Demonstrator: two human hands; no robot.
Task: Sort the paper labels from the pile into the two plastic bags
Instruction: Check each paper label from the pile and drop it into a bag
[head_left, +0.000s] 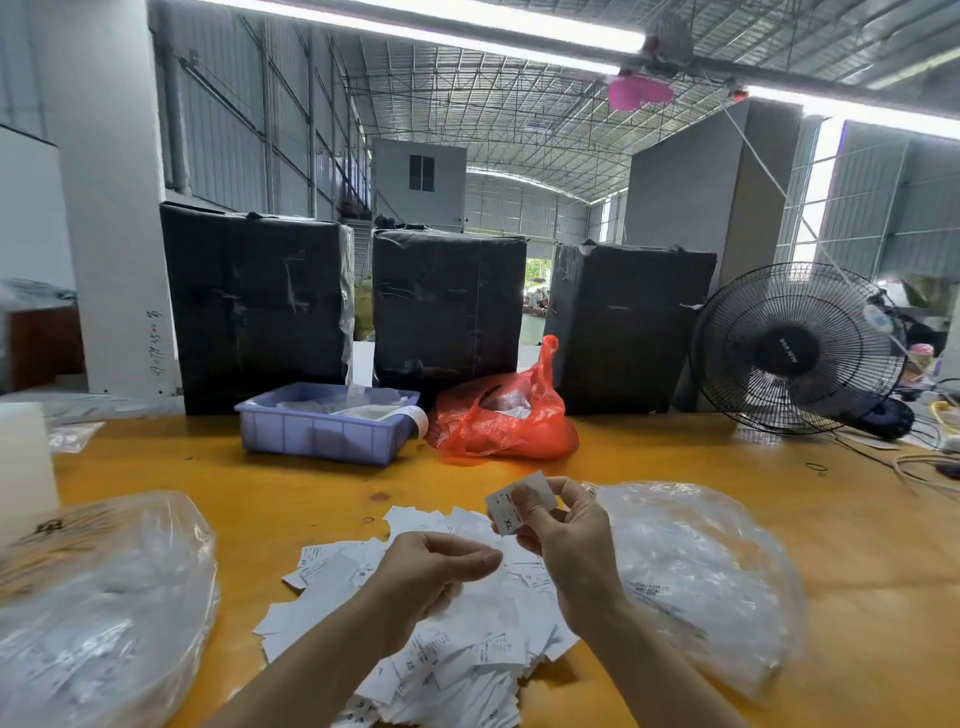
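A pile of white paper labels (467, 634) lies on the orange table in front of me. My right hand (566, 540) pinches a small stack of labels (511, 506) above the pile's far edge; the front one reads "XL". My left hand (431, 566) hovers over the pile with its fingers loosely curled, and I cannot tell whether it holds a label. A clear plastic bag (98, 613) with labels inside lies at the left. A second clear plastic bag (691, 577), also holding labels, lies at the right, just beyond my right hand.
A purple plastic tray (322, 431) and a red plastic bag (506, 421) stand at the back of the table (857, 545). Three black-wrapped boxes (447, 306) rise behind them. A black fan (795, 348) and cables occupy the back right. A white block (23, 462) is at the left edge.
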